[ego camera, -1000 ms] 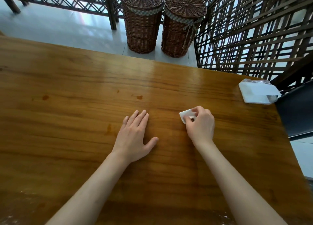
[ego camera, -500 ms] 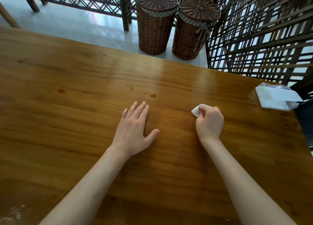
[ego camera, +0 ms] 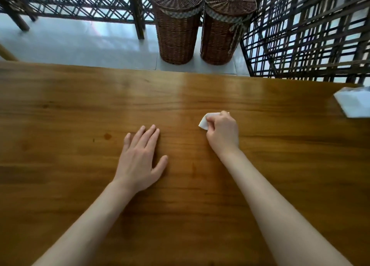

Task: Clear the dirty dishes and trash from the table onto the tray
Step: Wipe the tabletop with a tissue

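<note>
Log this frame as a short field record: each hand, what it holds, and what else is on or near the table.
left hand: flat on the wooden table, fingers straight, holding nothing
right hand: curled round a white tissue, pressed to the table
stain: small dark spot left of the left hand
tissue pack: at the table's right edge
wicker baskets: two, lidded, on the floor beyond
tray: not in view

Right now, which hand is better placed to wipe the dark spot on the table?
Right hand: it already grips the tissue. The left hand lies flat, nearer the spot, but holds nothing.
</note>
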